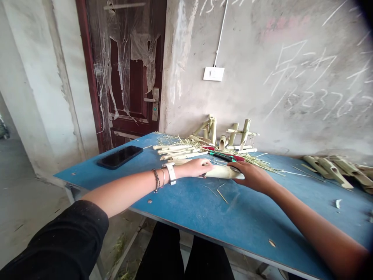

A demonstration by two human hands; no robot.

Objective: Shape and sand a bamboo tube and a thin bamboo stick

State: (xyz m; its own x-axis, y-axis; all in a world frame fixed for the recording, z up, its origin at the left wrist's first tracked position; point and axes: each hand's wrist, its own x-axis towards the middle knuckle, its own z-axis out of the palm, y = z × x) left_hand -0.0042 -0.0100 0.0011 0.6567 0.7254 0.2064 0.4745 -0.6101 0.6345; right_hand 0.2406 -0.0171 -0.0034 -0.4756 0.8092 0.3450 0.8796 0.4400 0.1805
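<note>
A thick pale-green bamboo piece [220, 171] lies sideways just above or on the blue table, between my two hands. My left hand [198, 167], with a white watch and bracelets at the wrist, has its fingers curled at the left end of the bamboo. Around the right end my right hand [253, 176] is closed, thumb toward me. A small dark patch shows by its fingers, too unclear to name. Just behind the bamboo lie tools with red and green-black handles [223, 156]. Cut bamboo strips [177, 151] are stacked behind my left hand.
On the blue table [186, 206], a black phone [119, 157] lies at the left. Bamboo assemblies [212, 130] stand by the wall, amid thin shavings [262, 162]. Cut bamboo tubes [333, 171] are piled at the right. A dark red door [131, 89] is behind.
</note>
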